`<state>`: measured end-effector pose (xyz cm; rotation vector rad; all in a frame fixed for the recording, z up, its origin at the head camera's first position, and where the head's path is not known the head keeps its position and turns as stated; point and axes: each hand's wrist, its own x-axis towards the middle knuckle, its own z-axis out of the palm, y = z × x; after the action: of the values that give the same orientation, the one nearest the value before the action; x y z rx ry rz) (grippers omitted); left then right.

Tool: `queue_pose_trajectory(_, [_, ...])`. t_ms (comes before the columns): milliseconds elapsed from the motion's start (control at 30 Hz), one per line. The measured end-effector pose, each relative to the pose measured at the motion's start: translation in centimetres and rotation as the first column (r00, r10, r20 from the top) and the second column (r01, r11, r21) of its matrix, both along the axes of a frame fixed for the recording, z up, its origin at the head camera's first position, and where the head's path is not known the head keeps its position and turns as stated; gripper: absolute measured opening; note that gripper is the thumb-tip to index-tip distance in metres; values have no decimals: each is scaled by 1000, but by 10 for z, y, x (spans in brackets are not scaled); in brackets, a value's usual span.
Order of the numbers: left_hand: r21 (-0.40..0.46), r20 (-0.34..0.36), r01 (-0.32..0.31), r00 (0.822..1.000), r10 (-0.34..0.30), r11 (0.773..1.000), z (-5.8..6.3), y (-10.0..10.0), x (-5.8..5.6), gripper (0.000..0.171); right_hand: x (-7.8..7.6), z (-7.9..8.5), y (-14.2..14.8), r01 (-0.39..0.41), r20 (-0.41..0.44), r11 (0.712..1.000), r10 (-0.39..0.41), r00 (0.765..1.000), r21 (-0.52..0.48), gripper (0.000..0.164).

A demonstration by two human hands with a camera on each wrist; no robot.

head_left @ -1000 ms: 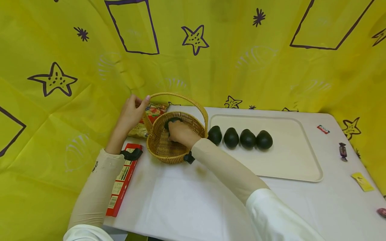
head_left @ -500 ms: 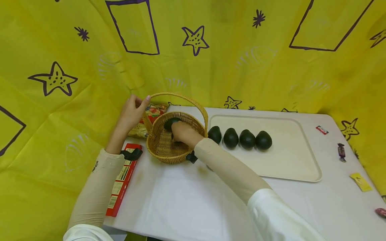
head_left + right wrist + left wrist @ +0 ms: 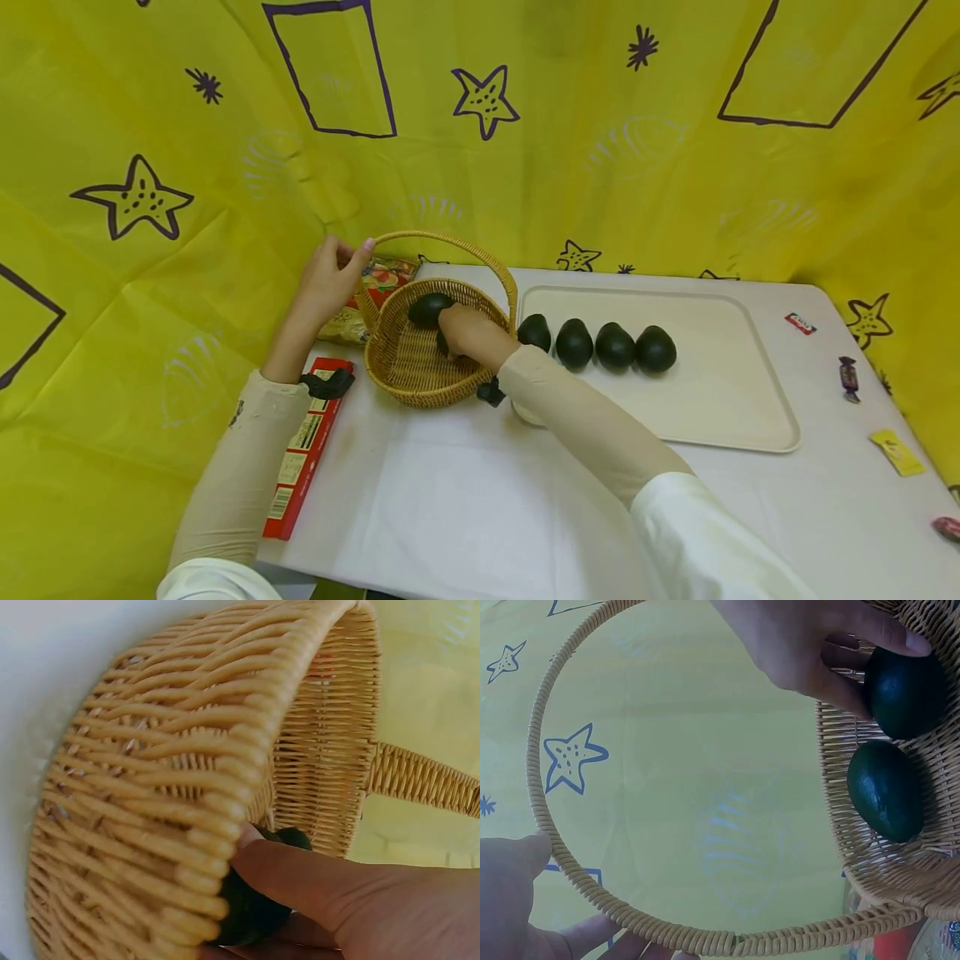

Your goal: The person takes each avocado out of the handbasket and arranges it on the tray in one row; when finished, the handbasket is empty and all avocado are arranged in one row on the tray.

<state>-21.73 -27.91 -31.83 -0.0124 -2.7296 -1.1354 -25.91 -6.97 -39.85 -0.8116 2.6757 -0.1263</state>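
My left hand (image 3: pixel 330 271) holds the handle (image 3: pixel 555 832) of a wicker basket (image 3: pixel 401 379) at its left side, the thumb on one side and fingertips on the other in the left wrist view. Inside the basket, my right hand (image 3: pixel 472 333) grips a dark green avocado (image 3: pixel 906 694), mostly hidden by the hand in the head view. A second avocado (image 3: pixel 430 310) lies on the basket floor towards the back left. In the right wrist view the basket's near wall (image 3: pixel 172 772) hides part of the gripped avocado (image 3: pixel 251 907).
Several avocados (image 3: pixel 615 347) stand in a row on a cream tray (image 3: pixel 720 400) right of the basket. A red box (image 3: pixel 307 450) lies at left, with snack packets (image 3: pixel 382 279) behind the basket. Wrapped sweets (image 3: pixel 848 379) dot the right edge. A yellow curtain (image 3: pixel 562 183) hangs behind.
My right hand has shifted slightly right inside the basket with its avocado, uncovering more of the other avocado. My left hand stays on the handle.
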Motion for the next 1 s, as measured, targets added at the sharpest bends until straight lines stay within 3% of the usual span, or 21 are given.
queue_pose_trajectory(300, [1,0,-1,1000,1,1000,0,0,0,66,-1,-2,8,-27,7,999,27,1000,-41,40])
queue_pose_trajectory(1000, [-10,7,2,1000,-2,1000,1,1,0,68,-2,-5,14,-77,-43,997,77,996,0,39])
